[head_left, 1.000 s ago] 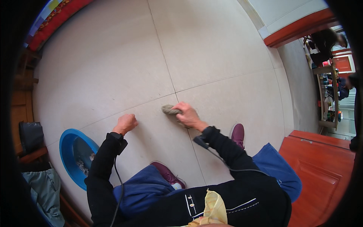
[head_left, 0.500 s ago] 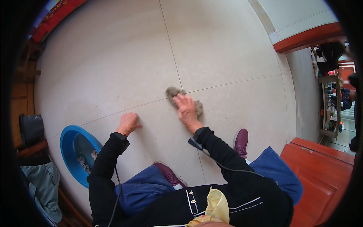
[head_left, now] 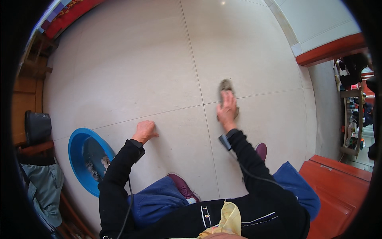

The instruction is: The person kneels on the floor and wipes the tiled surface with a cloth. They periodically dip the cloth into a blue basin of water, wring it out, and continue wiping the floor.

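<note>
Under my right hand (head_left: 227, 108) lies a grey-brown rag (head_left: 226, 85), bunched on the pale tiled floor (head_left: 151, 67). Its far end sticks out beyond my fingers, and a bit shows beside the palm. My fingers are pressed over it, holding it against the tiles. My left hand (head_left: 145, 131) is curled into a fist low over the floor, thumb to the right, with nothing visible in it. Whether it touches the tiles I cannot tell. Left of that forearm stands a blue basin (head_left: 81, 159) with water and grey scraps in it, partly covered by my sleeve.
Maroon shoes (head_left: 182, 187) are on the floor below my hands. A red-brown wooden door (head_left: 334, 191) stands at the lower right, near a doorway. Wooden furniture (head_left: 30, 93), a black bag (head_left: 38, 127) and a grey-green cloth (head_left: 45, 191) line the left side.
My right hand has slid the rag to the right and slightly farther away, across the tile joint. The left fist stays near the basin, and the whole view has shifted a little.
</note>
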`<action>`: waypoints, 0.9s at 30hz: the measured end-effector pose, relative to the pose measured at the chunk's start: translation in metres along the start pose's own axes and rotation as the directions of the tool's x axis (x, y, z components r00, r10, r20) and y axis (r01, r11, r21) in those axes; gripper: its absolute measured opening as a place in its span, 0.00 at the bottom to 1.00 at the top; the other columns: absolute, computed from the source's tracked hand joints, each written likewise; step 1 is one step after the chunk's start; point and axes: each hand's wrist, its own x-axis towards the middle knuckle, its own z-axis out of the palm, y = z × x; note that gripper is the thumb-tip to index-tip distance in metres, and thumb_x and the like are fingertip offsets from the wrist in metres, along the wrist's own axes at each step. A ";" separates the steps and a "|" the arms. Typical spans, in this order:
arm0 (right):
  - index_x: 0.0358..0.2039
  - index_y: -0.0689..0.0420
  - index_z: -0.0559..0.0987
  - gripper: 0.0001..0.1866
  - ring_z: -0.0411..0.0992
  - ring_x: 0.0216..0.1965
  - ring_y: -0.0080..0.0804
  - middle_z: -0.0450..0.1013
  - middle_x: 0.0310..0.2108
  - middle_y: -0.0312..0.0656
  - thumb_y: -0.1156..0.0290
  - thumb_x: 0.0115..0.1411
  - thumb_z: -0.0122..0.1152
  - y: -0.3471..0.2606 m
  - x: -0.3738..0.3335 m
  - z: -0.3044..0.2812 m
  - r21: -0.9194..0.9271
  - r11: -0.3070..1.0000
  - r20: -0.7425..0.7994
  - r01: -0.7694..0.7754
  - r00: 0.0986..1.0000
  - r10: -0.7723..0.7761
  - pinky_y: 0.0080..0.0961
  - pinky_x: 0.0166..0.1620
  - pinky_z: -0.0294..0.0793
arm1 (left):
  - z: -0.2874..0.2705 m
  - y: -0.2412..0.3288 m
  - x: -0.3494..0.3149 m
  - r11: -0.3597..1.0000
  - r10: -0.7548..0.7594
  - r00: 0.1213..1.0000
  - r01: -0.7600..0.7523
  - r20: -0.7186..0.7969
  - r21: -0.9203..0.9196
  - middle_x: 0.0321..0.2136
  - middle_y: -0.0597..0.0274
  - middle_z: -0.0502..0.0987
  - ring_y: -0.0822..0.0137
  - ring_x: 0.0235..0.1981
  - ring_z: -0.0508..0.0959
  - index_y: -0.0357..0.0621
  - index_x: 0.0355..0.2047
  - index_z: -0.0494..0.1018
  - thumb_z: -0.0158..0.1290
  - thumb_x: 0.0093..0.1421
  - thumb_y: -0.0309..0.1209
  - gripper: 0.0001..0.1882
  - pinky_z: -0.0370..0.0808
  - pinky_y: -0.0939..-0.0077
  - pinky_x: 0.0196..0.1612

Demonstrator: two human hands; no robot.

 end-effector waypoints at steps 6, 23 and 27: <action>0.50 0.52 0.74 0.27 0.61 0.59 0.47 0.65 0.57 0.44 0.80 0.45 0.56 -0.062 -0.062 0.027 0.404 0.892 0.359 0.201 0.862 -0.357 0.41 0.59 0.64 | 0.004 0.000 -0.002 0.999 -0.028 1.000 0.028 -0.007 0.018 0.28 0.49 0.79 0.48 0.33 0.79 0.40 0.25 0.76 0.69 0.42 0.45 0.22 0.76 0.56 0.34; 0.46 0.55 0.77 0.27 0.67 0.55 0.48 0.72 0.51 0.47 0.84 0.42 0.55 -0.083 0.022 0.082 0.297 0.907 0.081 0.299 0.939 -0.335 0.41 0.57 0.67 | 0.002 0.004 -0.013 0.999 -0.001 0.998 -0.002 -0.060 -0.049 0.28 0.49 0.77 0.50 0.35 0.78 0.39 0.27 0.75 0.70 0.41 0.44 0.23 0.75 0.58 0.37; 0.41 0.53 0.78 0.21 0.67 0.54 0.40 0.72 0.49 0.39 0.80 0.43 0.59 -0.117 -0.048 0.067 0.461 0.825 0.240 0.327 0.849 -0.470 0.39 0.56 0.65 | 0.002 0.006 -0.014 0.998 -0.039 0.998 0.037 -0.052 -0.047 0.30 0.51 0.77 0.51 0.36 0.78 0.41 0.27 0.75 0.70 0.41 0.45 0.23 0.75 0.59 0.38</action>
